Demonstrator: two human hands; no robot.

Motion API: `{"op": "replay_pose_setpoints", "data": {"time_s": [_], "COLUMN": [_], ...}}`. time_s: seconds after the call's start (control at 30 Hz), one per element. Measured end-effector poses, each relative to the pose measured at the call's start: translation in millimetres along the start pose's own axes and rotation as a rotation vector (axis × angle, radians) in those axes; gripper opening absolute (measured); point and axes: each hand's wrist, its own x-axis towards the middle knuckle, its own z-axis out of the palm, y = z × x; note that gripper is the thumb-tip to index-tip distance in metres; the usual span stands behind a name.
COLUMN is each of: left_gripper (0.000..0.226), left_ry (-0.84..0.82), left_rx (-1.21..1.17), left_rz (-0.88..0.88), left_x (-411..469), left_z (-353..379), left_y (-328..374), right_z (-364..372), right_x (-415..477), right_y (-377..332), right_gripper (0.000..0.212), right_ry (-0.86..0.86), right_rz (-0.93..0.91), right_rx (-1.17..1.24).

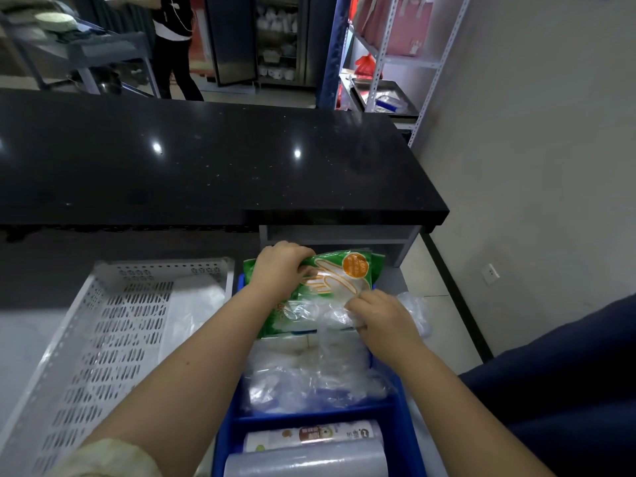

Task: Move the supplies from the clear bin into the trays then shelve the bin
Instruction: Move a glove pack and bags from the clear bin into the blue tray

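Rolls: lying in the blue tray's nearest compartment.
Hands: we are lowering the green glove pack over that tray's far end, left hand curled around its top, right hand pinching its clear wrapping.
Progress: we are judging the loading well along; the bin, which we cannot make out, is awaiting shelving.

Pretty sure it's a restaurant or catering back room: long glossy black stone tabletop, tall cabinet full of white crockery, pale slotted-angle metal shelving with a shallow steel tray on it, grey service cart.
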Motion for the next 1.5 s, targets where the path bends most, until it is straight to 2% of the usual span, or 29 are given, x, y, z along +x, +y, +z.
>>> {"op": "replay_pose_setpoints", "data": {"time_s": [0.13, 0.37, 0.5, 0.73, 0.8, 0.93, 1.0, 1.1, 1.17, 1.23, 1.3, 1.33, 1.43, 1.5], "left_gripper": [0.034, 0.040, 0.048, 0.024, 0.021, 0.025, 0.025, 0.026, 0.030, 0.035, 0.038, 0.039, 0.040, 0.041], "left_ry": [0.022, -0.051, 0.022, 0.263, 0.193, -0.101, -0.153, -0.179, -0.224, -0.275, -0.313, -0.330, -0.379, -0.411], "left_rx": [-0.024, 0.001, -0.042, -0.224, -0.252, -0.164, -0.116, -0.068, -0.051, -0.034, -0.020, -0.012, 0.029, 0.060], "left_rz": [0.019, -0.008, -0.015, -0.032, -0.065, -0.075, -0.075, -0.100, -0.123, -0.133, -0.127, -0.122, -0.115, -0.122], "left_x": [1, -14, -14, -56, -77, -100, -102, -101, -101, -101, -102, -102, -104, -104], "left_z": [-3, 16, 1, -31, -19, 16, 25, 32, 33, 34, 35, 35, 36, 35], "left_y": [-3, -9, -10, -26, -28, -22, -20, -20, -19, -18, -16, -15, -13, -12], "right_z": [4, 11, 15, 42, 59, 79, 78, 64, 49, 40, 37, 39, 47, 48], "right_x": [5, 7, 10, 56, 61, 63, 66, 58, 44, 30, 23, 21, 23, 27], "right_y": [-2, 1, 0, -23, -32, -32, -25, -6, 9, 22, 28, 28, 26, 24], "right_gripper": [0.029, 0.026, 0.029, 0.036, 0.037, 0.025, 0.019, 0.036, 0.039, 0.029, 0.020, 0.018, 0.020, 0.021], "right_ry": [0.004, 0.025, 0.012, 0.030, 0.004, -0.124, -0.247, -0.361, -0.268, -0.090, -0.038, -0.088, -0.414, -0.555], "right_rz": [-0.008, -0.009, -0.020, -0.132, -0.197, -0.236, -0.156, -0.018, -0.064, -0.121, -0.129, -0.106, 0.077, 0.179], "right_rx": [0.019, 0.014, -0.008, 0.006, 0.008, 0.021, 0.040, 0.170, 0.315, 0.228, 0.137, 0.127, 0.102, 0.060]}}
